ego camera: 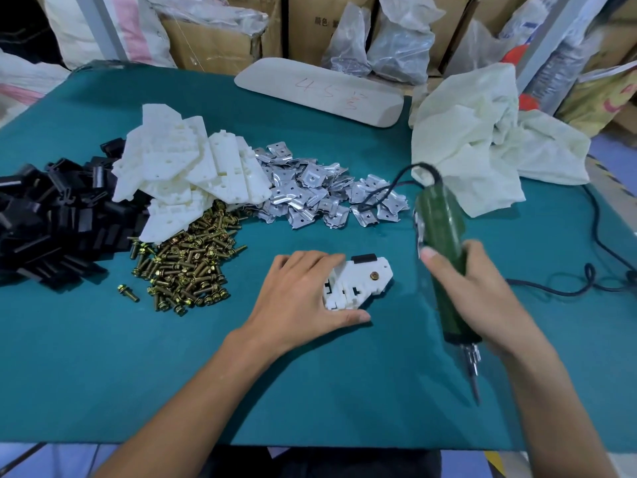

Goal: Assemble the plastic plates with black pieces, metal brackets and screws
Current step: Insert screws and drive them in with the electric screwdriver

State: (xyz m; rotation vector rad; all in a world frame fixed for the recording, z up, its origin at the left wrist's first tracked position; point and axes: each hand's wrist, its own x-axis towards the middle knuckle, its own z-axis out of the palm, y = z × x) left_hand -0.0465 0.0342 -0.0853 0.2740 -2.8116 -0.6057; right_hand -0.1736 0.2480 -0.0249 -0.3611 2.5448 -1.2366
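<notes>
A white plastic plate (365,282) lies on the green table with a black piece (363,258) at its far edge and a brass screw (374,276) in it. My left hand (303,294) grips the plate's left side, fingers over it and thumb along its near edge. My right hand (479,288) holds a green electric screwdriver (444,243) to the right of the plate, its bit (474,374) pointing down toward me, off the plate. Further left lie piles of black pieces (51,215), white plates (186,170), metal brackets (320,194) and brass screws (189,263).
A crumpled white cloth (489,143) sits at the back right, a long white foam pad (320,91) at the back. The screwdriver's black cord (599,236) loops over the table's right side. One stray screw (128,293) lies apart. Boxes and bags stand behind the table.
</notes>
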